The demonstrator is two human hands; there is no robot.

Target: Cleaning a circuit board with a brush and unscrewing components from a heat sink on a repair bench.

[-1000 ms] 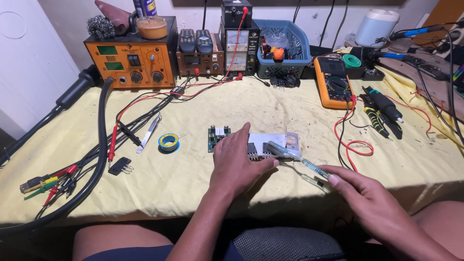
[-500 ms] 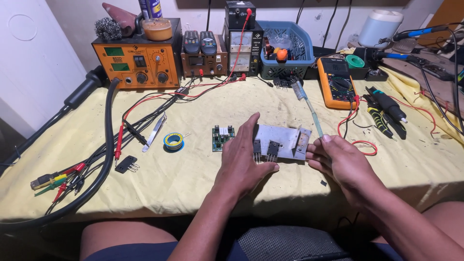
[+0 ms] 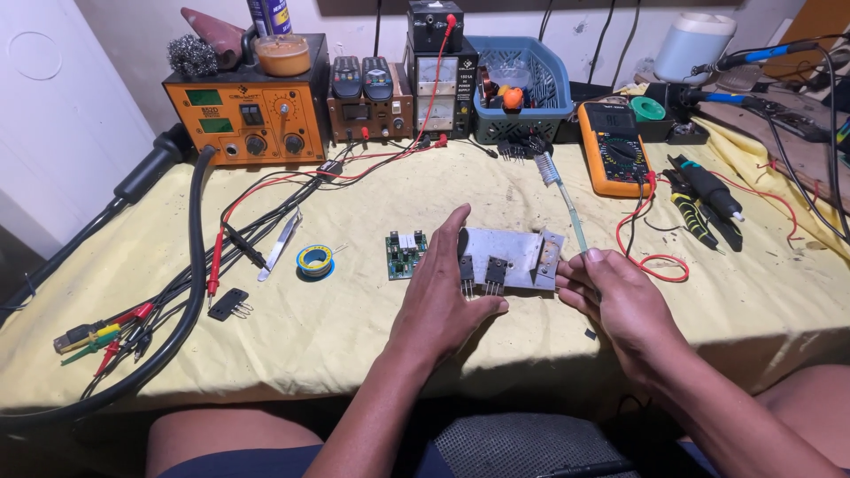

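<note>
A bare metal plate (image 3: pixel 513 252) with two black transistors (image 3: pixel 494 273) on its near edge lies on the yellow cloth. My left hand (image 3: pixel 443 296) presses down on the plate's left end, fingers on top and thumb under the transistors. My right hand (image 3: pixel 613 296) touches the plate's right end and pinches a thin clear-handled brush (image 3: pixel 567 199), whose bristle tip points away toward the basket. A small green circuit board (image 3: pixel 405 255) sits just left of the plate.
A solder roll (image 3: pixel 314 260) and tweezers (image 3: pixel 282 243) lie to the left among red and black leads. Along the back stand an orange soldering station (image 3: pixel 252 111), a power supply (image 3: pixel 443 80), a blue basket (image 3: pixel 522 84) and an orange multimeter (image 3: pixel 613 146). Screwdrivers (image 3: pixel 699 199) lie right.
My right hand came in from the lower right to the plate's right end and swung the brush up so it points away. My left hand stayed on the plate.
</note>
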